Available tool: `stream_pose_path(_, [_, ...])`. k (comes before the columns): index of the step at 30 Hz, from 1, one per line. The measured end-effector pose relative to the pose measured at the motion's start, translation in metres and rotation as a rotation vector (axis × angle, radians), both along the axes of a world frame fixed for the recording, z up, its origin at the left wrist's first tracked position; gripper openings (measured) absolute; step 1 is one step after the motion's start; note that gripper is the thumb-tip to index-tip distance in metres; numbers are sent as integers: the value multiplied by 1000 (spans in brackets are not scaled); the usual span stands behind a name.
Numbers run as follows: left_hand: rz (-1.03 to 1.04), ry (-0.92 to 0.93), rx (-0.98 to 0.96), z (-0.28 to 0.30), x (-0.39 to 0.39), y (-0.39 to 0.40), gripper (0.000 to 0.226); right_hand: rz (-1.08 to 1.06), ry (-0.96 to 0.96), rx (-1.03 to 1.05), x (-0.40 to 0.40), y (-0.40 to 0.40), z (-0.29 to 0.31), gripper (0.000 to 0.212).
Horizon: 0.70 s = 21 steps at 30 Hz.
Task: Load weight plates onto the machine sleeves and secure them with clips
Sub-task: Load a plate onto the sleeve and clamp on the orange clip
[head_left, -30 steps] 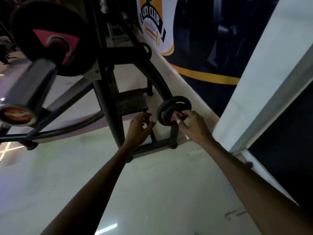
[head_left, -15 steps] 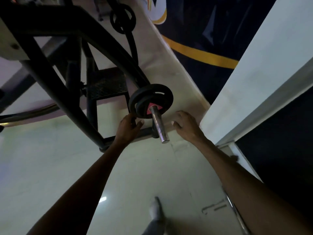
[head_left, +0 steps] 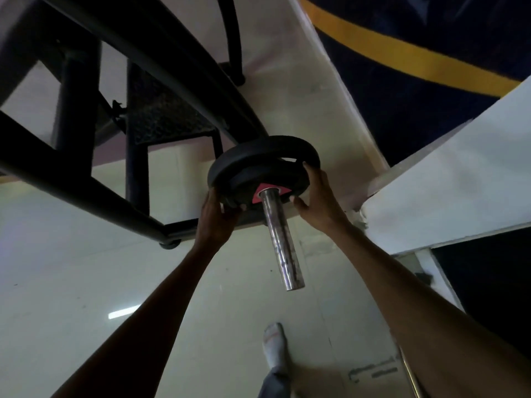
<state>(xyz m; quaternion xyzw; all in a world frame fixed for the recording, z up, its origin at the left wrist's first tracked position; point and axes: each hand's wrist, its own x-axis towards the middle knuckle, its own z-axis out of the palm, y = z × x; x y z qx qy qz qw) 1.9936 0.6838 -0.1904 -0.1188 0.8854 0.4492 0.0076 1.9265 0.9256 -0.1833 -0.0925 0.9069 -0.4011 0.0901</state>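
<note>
Two black plates (head_left: 263, 165) sit far in on the chrome peg (head_left: 283, 242) — left hand (head_left: 217, 218) and right hand (head_left: 317, 196) both clamped on the front plate's rim. No clip seen; loading onto the machine looks unfinished.

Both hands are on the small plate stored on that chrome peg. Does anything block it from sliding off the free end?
Nothing visible does. The left hand and right hand hold the front plate at its rim, and the chrome peg is bare from the plate to its free end: no clip or collar shows.
</note>
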Motion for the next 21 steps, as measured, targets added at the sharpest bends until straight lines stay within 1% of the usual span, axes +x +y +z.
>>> stream_pose_path(4, [76,52,43,-19,-1,9,85,-61,54,-73,-9,0,-22,93])
stream_pose_path(9, [114,91,21,-28,-3,13,96,-47,92,-86,-18,5,-25,77])
stream_pose_path(12, [92,121,69,-34,1,18,94,6,79,-70,-20,13,-26,75])
stream_pose_path(14, [95,106,108,-35,7,20,92,35,82,-65,-18,23,-29,73])
stream_pose_path(19, [84,89,96,-41,33,30,73,87,83,53,10,41,-46,63])
stream_pose_path(21, [79,107,66,-43,48,40,65,77,68,23,30,46,-49,56])
